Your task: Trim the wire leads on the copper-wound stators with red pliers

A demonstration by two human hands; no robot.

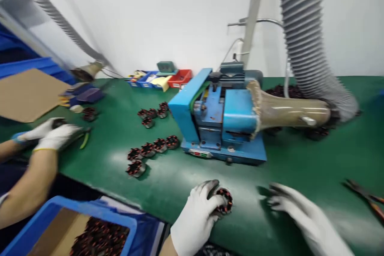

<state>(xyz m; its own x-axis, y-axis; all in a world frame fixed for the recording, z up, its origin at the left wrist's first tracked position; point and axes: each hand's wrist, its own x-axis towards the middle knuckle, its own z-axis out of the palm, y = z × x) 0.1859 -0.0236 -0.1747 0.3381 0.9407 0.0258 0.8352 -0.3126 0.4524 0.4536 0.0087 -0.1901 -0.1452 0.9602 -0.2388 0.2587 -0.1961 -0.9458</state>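
Note:
My left hand (196, 218), in a white glove, grips a round wound stator (224, 201) with copper coils, just above the green bench surface (300, 160). My right hand (303, 216), also gloved, hovers empty over the bench to the right, fingers spread and blurred by motion. Straight ahead stands a blue benchtop machine (220, 118). Its beige funnel (285, 110) joins a grey ribbed hose (306, 44).
More stators lie in groups at left centre (153, 148) and further back (153, 112). A blue bin (90, 232) with stators sits at the near left edge. A co-worker's gloved hands (51, 134) work at the left. Pliers (364, 196) lie at the right. Small parts trays (162, 78) line the back.

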